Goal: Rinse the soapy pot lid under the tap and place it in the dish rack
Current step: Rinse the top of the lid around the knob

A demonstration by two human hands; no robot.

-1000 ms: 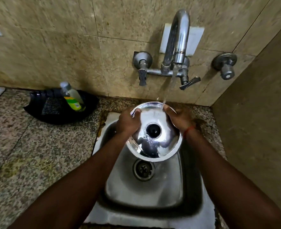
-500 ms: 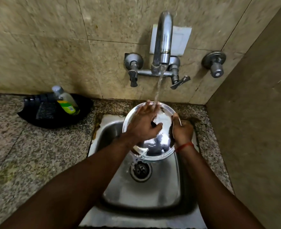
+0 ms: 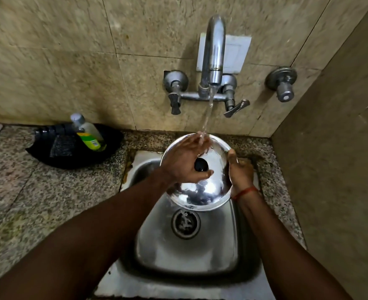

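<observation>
A shiny steel pot lid (image 3: 200, 193) with a black knob (image 3: 201, 165) is held tilted over the steel sink (image 3: 187, 252). My right hand (image 3: 240, 173) grips its right rim. My left hand (image 3: 186, 162) lies flat across the lid's top, fingers spread, thumb just below the knob. Water runs from the tap (image 3: 213, 50) onto my left fingers and the lid's far edge. No dish rack is in view.
A black tray (image 3: 49, 156) on the granite counter (image 3: 27, 202) left of the sink holds a green-labelled soap bottle (image 3: 87, 132) and a scrub pad (image 3: 62, 146). Tiled walls close in behind and on the right, with a separate valve (image 3: 282, 83). The drain (image 3: 185, 223) lies below the lid.
My left hand has left the lid's left rim and moved over its top, rubbing near the knob under the stream. My right hand has stayed on the right rim.
</observation>
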